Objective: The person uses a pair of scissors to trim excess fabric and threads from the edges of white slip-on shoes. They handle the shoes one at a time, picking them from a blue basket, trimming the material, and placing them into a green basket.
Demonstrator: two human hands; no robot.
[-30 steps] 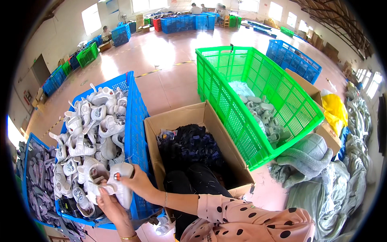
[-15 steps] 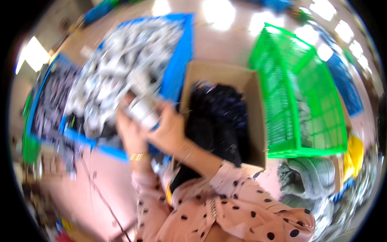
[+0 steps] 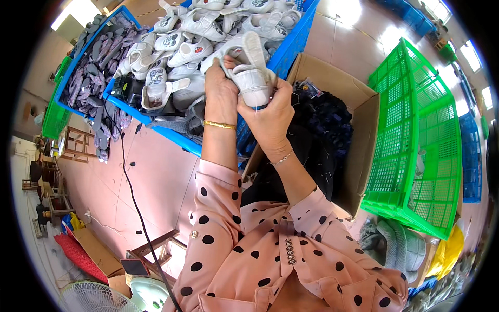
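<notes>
A small white shoe point(image 3: 254, 89) is held in both hands above the near edge of a blue crate point(image 3: 176, 138). Its heel faces me, and its pale strap stands up on the far side. My left hand point(image 3: 222, 86) is closed around the shoe's left side, fingers partly hidden behind it. My right hand point(image 3: 270, 115) grips the heel end from the right. Another white part lies just beyond my left fingers; whether it belongs to this shoe I cannot tell. Many white strap shoes point(image 3: 189, 51) with small printed pictures fill the crate.
Right of the crate stands a cardboard box point(image 3: 361, 93) with dark fabric pieces point(image 3: 325, 119). Beyond it is a green mesh basket point(image 3: 390, 140). Another blue crate at far left holds grey-purple pieces point(image 3: 101, 67). A black cable point(image 3: 130, 184) hangs near a wooden stool point(image 3: 166, 249) and a fan point(image 3: 93, 297).
The view has shifted, so crates and boxes sit differently in the picture. Both hands still hold the white shoe; its strap now stands up clearly, where before it was blurred.
</notes>
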